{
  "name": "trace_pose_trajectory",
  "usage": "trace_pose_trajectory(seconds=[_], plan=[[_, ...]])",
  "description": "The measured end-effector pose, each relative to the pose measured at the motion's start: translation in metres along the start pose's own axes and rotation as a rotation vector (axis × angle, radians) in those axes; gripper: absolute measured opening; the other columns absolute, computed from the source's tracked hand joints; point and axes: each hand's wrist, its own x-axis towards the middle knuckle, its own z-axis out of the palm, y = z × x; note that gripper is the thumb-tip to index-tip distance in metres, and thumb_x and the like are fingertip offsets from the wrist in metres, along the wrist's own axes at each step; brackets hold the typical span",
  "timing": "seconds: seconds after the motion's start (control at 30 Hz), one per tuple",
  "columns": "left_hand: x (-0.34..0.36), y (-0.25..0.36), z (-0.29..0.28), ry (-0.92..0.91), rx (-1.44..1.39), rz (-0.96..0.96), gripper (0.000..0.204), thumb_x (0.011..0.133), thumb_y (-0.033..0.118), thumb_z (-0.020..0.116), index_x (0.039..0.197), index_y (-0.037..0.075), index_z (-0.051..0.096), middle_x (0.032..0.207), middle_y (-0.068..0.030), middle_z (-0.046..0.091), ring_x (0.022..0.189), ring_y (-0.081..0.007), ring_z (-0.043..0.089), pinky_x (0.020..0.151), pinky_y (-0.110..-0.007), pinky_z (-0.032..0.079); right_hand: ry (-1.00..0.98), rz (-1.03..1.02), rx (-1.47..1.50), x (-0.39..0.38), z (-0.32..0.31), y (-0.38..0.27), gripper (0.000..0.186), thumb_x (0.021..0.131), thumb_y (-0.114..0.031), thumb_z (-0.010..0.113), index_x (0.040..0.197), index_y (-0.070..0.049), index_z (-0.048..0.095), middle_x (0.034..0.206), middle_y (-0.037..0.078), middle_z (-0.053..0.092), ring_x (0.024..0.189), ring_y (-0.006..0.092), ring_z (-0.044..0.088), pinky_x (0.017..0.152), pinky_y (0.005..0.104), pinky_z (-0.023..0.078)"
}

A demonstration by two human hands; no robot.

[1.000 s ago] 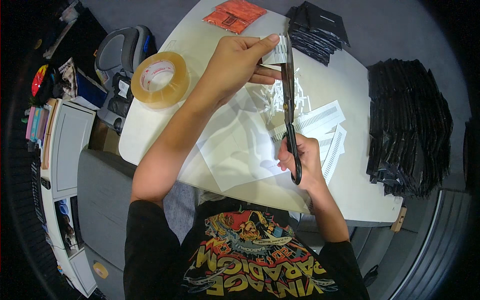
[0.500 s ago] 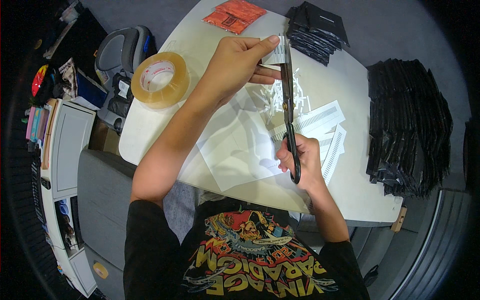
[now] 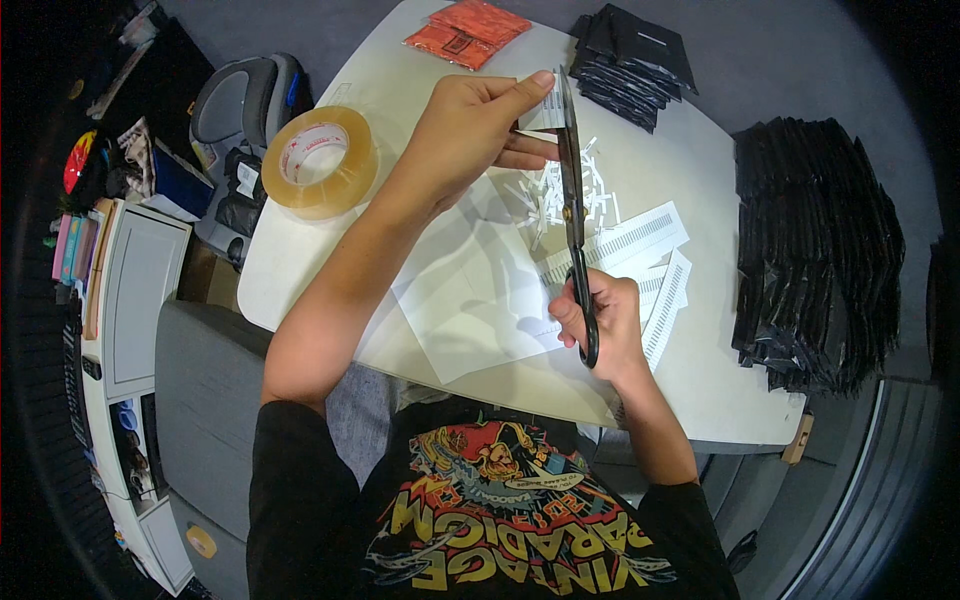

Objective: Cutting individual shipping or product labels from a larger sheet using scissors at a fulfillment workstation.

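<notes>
Pinched between the thumb and fingers of my left hand (image 3: 470,125) is a small printed paper strip (image 3: 543,112). My right hand (image 3: 608,320) grips the black handles of a pair of scissors (image 3: 572,200), whose long blades point away from me and lie along the strip's right edge. Below the blades, a loose heap of narrow white paper cuttings (image 3: 590,195) lies on the table. Several printed paper strips (image 3: 640,235) rest beside my right hand, and a white sheet (image 3: 470,300) lies flat under my left forearm.
A big roll of clear tape (image 3: 318,162) sits at the table's left edge. Orange packets (image 3: 468,33) lie at the far side, near a stack of black plastic packages (image 3: 640,60). A taller pile of black packages (image 3: 815,250) stands right of the white table (image 3: 720,370).
The scissors and the held paper strip have shifted very slightly left. The blade tips look a little farther apart. Everything else stays where it was.
</notes>
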Motion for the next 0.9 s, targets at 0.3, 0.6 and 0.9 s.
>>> trace_pose_trajectory(seconds=[0.3, 0.6, 0.9], plan=[[-0.0007, 0.0014, 0.0002, 0.018, 0.007, 0.003, 0.044, 0.101, 0.038, 0.057, 0.107, -0.004, 0.067, 0.099, -0.0200, 0.074, 0.080, -0.0214, 0.076, 0.067, -0.027, 0.063, -0.001, -0.020, -0.014, -0.0002, -0.0014, 0.0023, 0.045, 0.083, -0.035, 0.082, 0.067, -0.001, 0.057, 0.048, 0.001, 0.047, 0.047, 0.0090, 0.043, 0.045, 0.0279, 0.035], [-0.0024, 0.0034, 0.0025, 0.046, 0.022, 0.005, 0.045, 0.101, 0.039, 0.057, 0.107, -0.004, 0.067, 0.100, -0.0207, 0.074, 0.079, -0.0212, 0.076, 0.067, -0.027, 0.063, 0.013, -0.036, -0.031, 0.0005, -0.0008, 0.0061, 0.048, 0.082, -0.037, 0.083, 0.066, -0.001, 0.057, 0.049, 0.001, 0.045, 0.049, 0.0092, 0.042, 0.046, 0.0279, 0.035], [0.0011, -0.0014, -0.0017, 0.038, 0.005, -0.016, 0.049, 0.103, 0.043, 0.051, 0.110, -0.004, 0.064, 0.100, -0.0214, 0.074, 0.078, -0.0216, 0.076, 0.067, -0.028, 0.063, 0.018, -0.030, -0.063, 0.0004, -0.0021, 0.0031, 0.049, 0.081, -0.038, 0.084, 0.065, -0.001, 0.056, 0.048, 0.001, 0.045, 0.049, 0.0091, 0.040, 0.046, 0.0280, 0.034]])
